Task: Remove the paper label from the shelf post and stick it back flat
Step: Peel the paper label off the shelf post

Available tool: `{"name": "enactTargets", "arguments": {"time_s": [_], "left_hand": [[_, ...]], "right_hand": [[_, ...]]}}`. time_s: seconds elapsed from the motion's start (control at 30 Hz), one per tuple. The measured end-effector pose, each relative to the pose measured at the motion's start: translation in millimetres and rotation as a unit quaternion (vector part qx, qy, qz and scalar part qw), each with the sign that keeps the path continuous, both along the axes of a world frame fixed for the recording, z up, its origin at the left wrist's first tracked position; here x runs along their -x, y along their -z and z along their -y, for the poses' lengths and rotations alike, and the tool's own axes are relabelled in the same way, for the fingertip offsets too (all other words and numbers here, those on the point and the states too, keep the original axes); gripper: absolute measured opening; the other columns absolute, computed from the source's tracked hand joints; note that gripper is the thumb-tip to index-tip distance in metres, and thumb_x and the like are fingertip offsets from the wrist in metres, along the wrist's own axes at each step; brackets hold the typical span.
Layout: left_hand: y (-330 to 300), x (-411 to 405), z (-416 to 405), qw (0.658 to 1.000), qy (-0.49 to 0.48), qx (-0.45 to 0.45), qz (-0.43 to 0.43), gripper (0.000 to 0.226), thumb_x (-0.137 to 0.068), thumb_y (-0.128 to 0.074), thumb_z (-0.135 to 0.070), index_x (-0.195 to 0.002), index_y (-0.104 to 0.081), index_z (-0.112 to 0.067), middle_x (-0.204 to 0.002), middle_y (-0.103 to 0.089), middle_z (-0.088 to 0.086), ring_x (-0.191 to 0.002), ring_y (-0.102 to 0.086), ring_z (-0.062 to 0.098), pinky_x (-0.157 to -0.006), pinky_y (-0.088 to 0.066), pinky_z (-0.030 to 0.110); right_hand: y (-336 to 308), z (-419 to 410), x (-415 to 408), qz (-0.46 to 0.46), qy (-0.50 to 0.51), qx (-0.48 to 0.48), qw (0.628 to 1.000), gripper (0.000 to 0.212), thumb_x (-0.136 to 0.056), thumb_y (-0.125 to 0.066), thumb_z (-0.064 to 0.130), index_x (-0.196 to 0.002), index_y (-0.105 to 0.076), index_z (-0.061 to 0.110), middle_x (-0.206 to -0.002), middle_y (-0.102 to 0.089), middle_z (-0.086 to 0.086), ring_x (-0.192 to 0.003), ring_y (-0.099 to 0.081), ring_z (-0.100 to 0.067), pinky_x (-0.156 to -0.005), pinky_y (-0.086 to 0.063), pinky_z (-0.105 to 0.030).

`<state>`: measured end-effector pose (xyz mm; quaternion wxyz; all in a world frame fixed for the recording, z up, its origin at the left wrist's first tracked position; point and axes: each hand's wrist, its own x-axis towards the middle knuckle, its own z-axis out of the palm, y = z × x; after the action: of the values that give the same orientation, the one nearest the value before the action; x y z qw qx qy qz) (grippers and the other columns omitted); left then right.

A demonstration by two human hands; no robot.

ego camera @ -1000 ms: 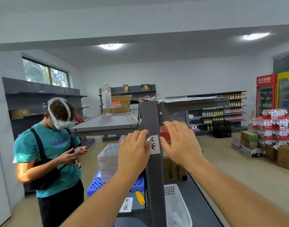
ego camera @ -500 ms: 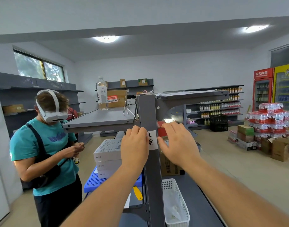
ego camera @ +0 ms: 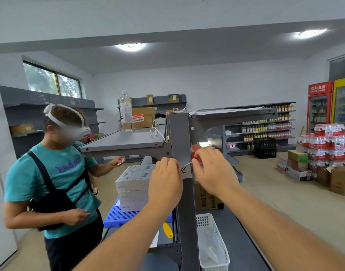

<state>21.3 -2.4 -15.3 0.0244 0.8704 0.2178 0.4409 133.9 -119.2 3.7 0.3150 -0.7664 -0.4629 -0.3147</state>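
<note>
1. Your left hand pinches the left edge of the paper label.
2. Your right hand pinches its right edge, fingers curled.
3. The label sits on the front of the grey shelf post, its top edge peeled away and bowing forward.
4. A white basket stands below, right of the post.

Bare forearms; no sleeves

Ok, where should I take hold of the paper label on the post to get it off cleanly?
Grip the paper label by its lifted top edge, one corner per side: left hand from the left of the shelf post, right hand from the right. That edge curls off the metal; the lower part looks stuck, so peel downward.
</note>
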Motion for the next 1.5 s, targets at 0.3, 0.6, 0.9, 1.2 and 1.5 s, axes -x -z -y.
{"name": "enactTargets", "arguments": {"time_s": [0.3, 0.6, 0.9, 1.2, 1.5], "left_hand": [[10, 19, 5, 0.998, 0.034, 0.019, 0.053, 0.011, -0.105, -0.049, -0.026, -0.094, -0.052, -0.022, -0.097, -0.05, -0.004, -0.085, -0.046, 0.015, -0.075, -0.046, 0.031], [4, 34, 2, 0.991, 0.045, 0.017, 0.121, 0.01, -0.1, -0.054, -0.026, -0.093, -0.056, -0.02, -0.097, -0.051, -0.005, -0.082, -0.048, 0.013, -0.064, -0.031, 0.015], [5, 36, 1, 0.992, 0.089, -0.01, 0.086, 0.009, -0.098, -0.065, -0.027, -0.101, -0.064, -0.019, -0.107, -0.055, -0.005, -0.091, -0.049, 0.011, -0.073, -0.039, 0.017], [-1, 37, 5, 0.972, 0.151, 0.154, 0.089, 0.023, -0.095, -0.072, -0.023, -0.109, -0.057, -0.033, -0.099, -0.067, -0.017, -0.088, -0.064, 0.004, -0.072, -0.052, 0.015], [-7, 29, 11, 0.966, 0.156, 0.16, 0.132, 0.007, -0.095, -0.072, -0.024, -0.101, -0.075, -0.026, -0.095, -0.069, -0.013, -0.087, -0.064, 0.001, -0.073, -0.049, 0.007]], "right_hand": [[0, -4, 3, -0.121, -0.071, -0.015, 0.99, 0.046, -0.11, -0.03, 0.043, -0.076, -0.054, 0.022, -0.068, -0.056, 0.003, -0.066, -0.057, -0.015, -0.061, -0.046, -0.034], [-5, -7, 21, -0.377, -0.191, 0.013, 0.906, 0.054, -0.111, -0.033, 0.046, -0.088, -0.073, 0.017, -0.08, -0.075, 0.003, -0.073, -0.062, -0.009, -0.074, -0.045, -0.03], [-4, -14, 15, -0.486, -0.306, -0.045, 0.817, 0.024, -0.103, -0.063, 0.029, -0.105, -0.082, 0.015, -0.096, -0.074, -0.004, -0.083, -0.062, -0.013, -0.06, -0.047, -0.024], [-2, -8, 12, -0.474, -0.28, -0.08, 0.831, 0.014, -0.101, -0.067, 0.014, -0.109, -0.077, 0.013, -0.089, -0.072, -0.001, -0.076, -0.06, -0.011, -0.064, -0.048, -0.026], [1, -8, 14, -0.483, -0.267, -0.099, 0.828, 0.009, -0.092, -0.075, 0.009, -0.099, -0.08, 0.012, -0.097, -0.078, -0.008, -0.087, -0.069, -0.016, -0.069, -0.052, -0.028]]}}
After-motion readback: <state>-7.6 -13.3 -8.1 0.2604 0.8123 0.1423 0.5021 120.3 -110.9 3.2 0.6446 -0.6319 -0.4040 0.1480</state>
